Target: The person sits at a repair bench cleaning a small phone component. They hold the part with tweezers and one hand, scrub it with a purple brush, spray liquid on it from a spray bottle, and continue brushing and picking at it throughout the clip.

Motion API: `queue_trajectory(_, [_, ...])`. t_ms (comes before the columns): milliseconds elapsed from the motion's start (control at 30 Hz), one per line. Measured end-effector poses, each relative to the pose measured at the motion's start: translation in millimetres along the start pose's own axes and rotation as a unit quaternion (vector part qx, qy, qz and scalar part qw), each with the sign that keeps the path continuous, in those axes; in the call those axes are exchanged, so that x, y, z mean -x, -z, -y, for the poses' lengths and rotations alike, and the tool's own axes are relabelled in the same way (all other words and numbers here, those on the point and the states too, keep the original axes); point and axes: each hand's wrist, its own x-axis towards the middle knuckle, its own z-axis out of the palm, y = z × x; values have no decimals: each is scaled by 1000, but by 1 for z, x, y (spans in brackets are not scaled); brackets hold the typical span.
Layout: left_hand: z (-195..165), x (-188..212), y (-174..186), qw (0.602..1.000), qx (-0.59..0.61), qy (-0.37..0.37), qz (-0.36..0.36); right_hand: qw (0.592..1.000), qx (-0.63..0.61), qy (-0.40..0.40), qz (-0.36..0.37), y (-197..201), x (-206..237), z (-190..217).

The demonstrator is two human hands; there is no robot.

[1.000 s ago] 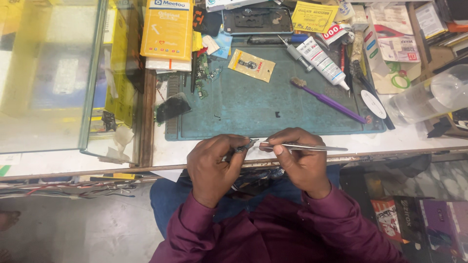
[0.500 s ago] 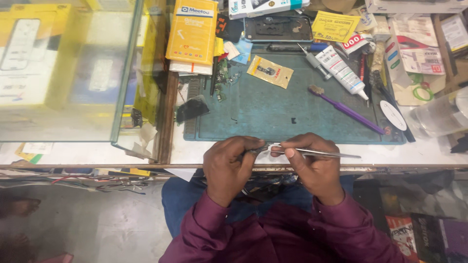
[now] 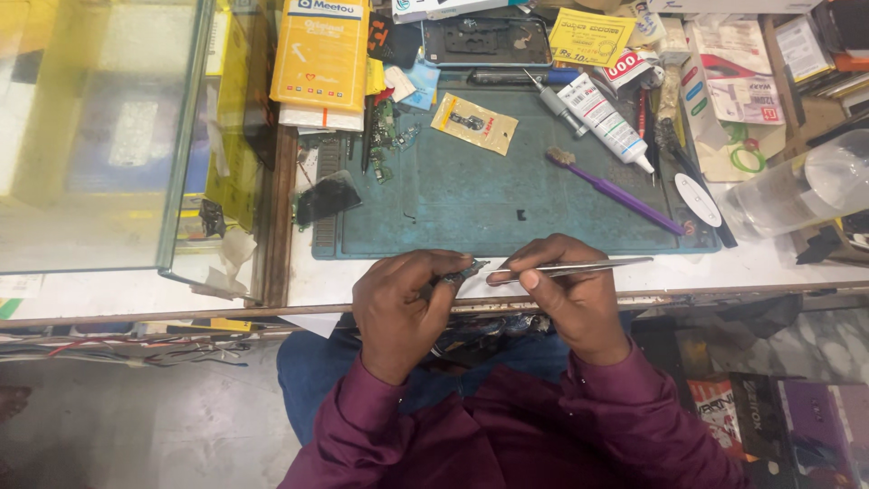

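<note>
My left hand [image 3: 398, 303] pinches a small dark electronic part [image 3: 466, 271] at the near edge of the workbench. My right hand [image 3: 566, 290] grips metal tweezers [image 3: 579, 267], and their tips meet the part between the two hands. Both hands sit just in front of a blue-green work mat [image 3: 471, 204]. Maroon sleeves cover both forearms.
On the mat lie a purple toothbrush [image 3: 615, 190], a white glue tube [image 3: 608, 122], a small yellow packet [image 3: 474, 123] and loose circuit bits [image 3: 391, 138]. A yellow box [image 3: 321, 54] and a phone frame [image 3: 487, 42] sit behind. A glass case [image 3: 109, 136] stands left, a clear plastic container [image 3: 801, 186] right.
The view has shifted slightly; my hands stay together at the bench edge, still working the tweezers' tips on the small part.
</note>
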Motion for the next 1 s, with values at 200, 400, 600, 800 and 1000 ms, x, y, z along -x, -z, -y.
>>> queue_trajectory(200, [1, 0, -1, 999, -28, -15, -2, 999, 22, 23, -18, 1, -1, -3])
queue_trajectory(400, [1, 0, -3, 999, -31, -18, -3, 999, 24, 16, -23, 2, 1, -6])
queue_trajectory(600, [1, 0, -3, 999, -45, -25, -5, 999, 39, 11, -15, 0, 0, -5])
queue_trajectory(800, [1, -1, -3, 999, -47, -24, -5, 998, 58, 20, -19, -6, -1, -5])
queue_trajectory(1000, [-3, -4, 1, 998, -48, -35, 2, 980, 182, 46, -71, -18, -2, -3])
